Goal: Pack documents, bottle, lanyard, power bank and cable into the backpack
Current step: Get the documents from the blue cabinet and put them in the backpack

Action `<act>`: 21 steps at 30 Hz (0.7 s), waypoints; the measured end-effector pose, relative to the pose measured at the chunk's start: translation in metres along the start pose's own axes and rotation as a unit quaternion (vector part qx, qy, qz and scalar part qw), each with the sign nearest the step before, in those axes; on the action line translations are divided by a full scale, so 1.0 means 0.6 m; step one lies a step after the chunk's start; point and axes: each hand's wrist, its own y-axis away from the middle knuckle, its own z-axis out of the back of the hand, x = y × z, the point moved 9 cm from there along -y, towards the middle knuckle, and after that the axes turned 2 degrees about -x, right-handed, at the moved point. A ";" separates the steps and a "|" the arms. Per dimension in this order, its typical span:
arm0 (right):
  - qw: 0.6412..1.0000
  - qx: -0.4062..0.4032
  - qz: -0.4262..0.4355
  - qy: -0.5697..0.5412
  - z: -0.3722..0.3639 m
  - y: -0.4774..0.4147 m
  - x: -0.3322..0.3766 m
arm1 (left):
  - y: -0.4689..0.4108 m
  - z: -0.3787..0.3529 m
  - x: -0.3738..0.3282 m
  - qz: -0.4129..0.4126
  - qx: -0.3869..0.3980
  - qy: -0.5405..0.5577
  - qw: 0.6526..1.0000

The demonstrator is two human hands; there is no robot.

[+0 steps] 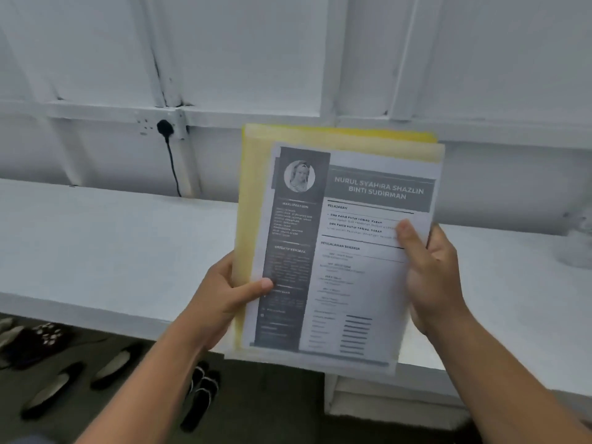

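I hold a stack of documents (349,283) upright in front of me, above the white table's front edge. The top sheet is a printed page with a dark left column and grey header; a yellow folder (253,193) lies behind it, showing along the left and top. My left hand (224,299) grips the stack's left edge with the thumb on the front. My right hand (429,274) grips the right edge, thumb on the page. Backpack, bottle, lanyard, power bank and cable are not in view.
A long white table (112,251) runs across the view against a white panelled wall. A black plug with its cord (169,149) sits in a wall socket at the left. Several pairs of shoes (64,379) lie on the dark floor below. A blurred white object (579,245) stands at the far right.
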 end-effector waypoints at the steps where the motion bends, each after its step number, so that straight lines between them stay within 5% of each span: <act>1: 1.000 -0.009 0.001 0.005 0.013 0.000 0.000 | -0.008 -0.014 0.008 0.006 0.016 -0.008 1.000; 13: 0.986 0.107 -0.130 -0.021 0.069 -0.027 -0.053 | -0.046 -0.045 0.058 0.019 0.020 0.025 0.999; 15: 0.977 0.133 -0.109 0.126 0.073 -0.032 -0.066 | -0.045 -0.035 0.054 0.011 0.010 0.052 0.999; 16: 0.954 0.171 -0.078 0.235 0.067 -0.031 -0.069 | -0.044 -0.032 0.052 0.008 0.009 0.062 0.998; 18: 0.840 0.307 -0.043 0.445 0.033 -0.015 -0.100 | -0.044 -0.030 0.051 0.007 0.014 0.069 0.998; 20: 0.743 0.357 -0.035 0.564 0.044 -0.009 -0.150 | -0.042 -0.028 0.053 0.007 0.015 0.067 0.998; 21: 0.742 0.341 -0.025 0.576 0.056 -0.020 -0.160 | -0.042 -0.029 0.055 0.008 0.014 0.064 0.998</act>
